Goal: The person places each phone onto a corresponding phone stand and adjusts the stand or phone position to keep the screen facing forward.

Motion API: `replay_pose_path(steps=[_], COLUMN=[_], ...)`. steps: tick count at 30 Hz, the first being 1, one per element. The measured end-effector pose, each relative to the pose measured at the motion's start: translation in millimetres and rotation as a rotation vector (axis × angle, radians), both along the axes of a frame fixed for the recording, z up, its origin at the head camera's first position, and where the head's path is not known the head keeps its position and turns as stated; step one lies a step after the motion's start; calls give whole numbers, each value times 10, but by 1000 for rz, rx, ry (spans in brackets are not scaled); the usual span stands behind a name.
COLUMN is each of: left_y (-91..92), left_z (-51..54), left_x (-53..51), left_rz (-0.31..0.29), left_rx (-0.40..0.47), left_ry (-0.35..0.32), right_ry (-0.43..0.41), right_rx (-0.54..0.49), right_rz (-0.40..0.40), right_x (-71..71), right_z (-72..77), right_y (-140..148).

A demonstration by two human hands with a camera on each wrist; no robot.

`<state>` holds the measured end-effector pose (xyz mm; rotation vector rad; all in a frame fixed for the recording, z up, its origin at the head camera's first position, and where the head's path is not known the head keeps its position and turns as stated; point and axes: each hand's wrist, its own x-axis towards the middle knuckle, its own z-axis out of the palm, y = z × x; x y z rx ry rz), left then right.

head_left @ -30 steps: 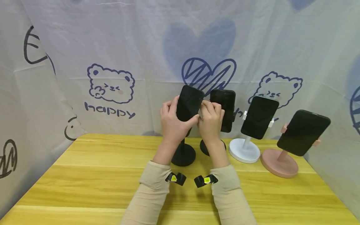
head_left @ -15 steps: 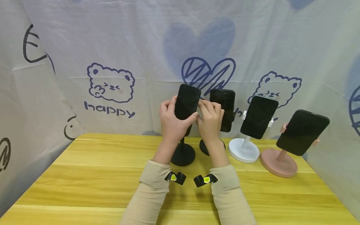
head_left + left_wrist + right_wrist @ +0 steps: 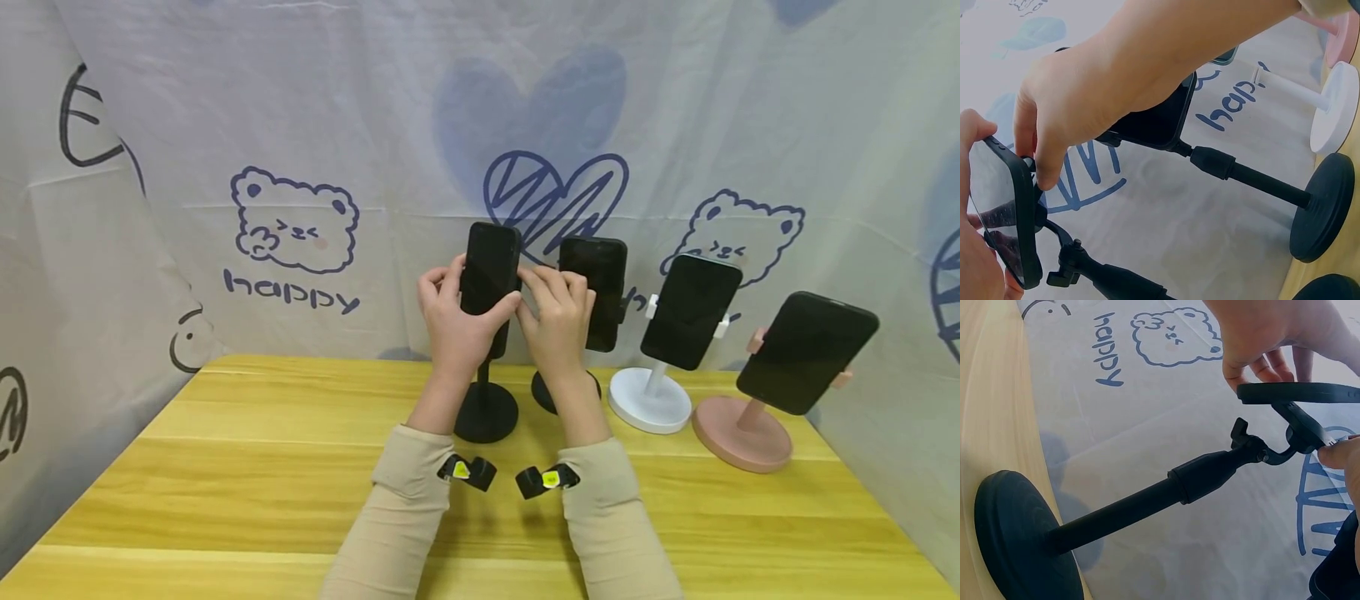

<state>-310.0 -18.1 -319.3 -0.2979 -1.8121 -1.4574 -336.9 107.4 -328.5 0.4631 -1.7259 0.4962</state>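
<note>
My left hand (image 3: 461, 325) grips a black phone (image 3: 491, 267) by its long edges, thumb on the right edge and fingers on the left. Behind the phone is the clamp of a black phone stand (image 3: 486, 412), with its round base on the table. My right hand (image 3: 557, 321) pinches the clamp's side arm (image 3: 1036, 187) near the phone's right edge, as the left wrist view shows. Viewed edge-on in the right wrist view, the phone (image 3: 1297, 393) sits at an angle to the clamp (image 3: 1302, 428), with a gap at one end. The stand's pole (image 3: 1122, 512) rises below.
Just right of my right hand, a second black stand holds a phone (image 3: 603, 292). Farther right are a white stand (image 3: 651, 402) and a pink stand (image 3: 742, 433), each with a phone clamped in it. A printed curtain (image 3: 405, 125) hangs behind the wooden table (image 3: 262, 467).
The phone in my left hand has swung leftward and stands more upright, its right side edge now showing. Both hands have shifted slightly left with it.
</note>
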Motion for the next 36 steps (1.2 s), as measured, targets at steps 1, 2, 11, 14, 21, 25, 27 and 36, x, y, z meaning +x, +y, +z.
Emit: replay_pose_path(steps=[1,2,11,14,21,25,27,36], left_y=[-6,-11,-48,-56,-81,-98,-104,-119], left_z=[-2,-1,12,13,2,-2,1,-6], left_x=[-2,-3,-2,-7,-33,-46,-47,-61], left_rz=[0,1,13,19,-6,-27,-35,-62], left_rx=[2,4,-2,-17,-18,-9,-6,35], left_ry=[0,0,-17,-19,-37,-56,-61,-66], right_ry=[2,3,-3,-14,-33,-35,-38,-46], right_rx=[4,8,5,-4,-22,-29,-30,-19], right_rz=[0,2,63,80,125,150,159,186], right_x=[3,7,22,24,14,28,33,41], right_z=[3,5,23,24,22,31,38,53], right_y=[-3,-4,-21,-19,-16,-16,-13,0])
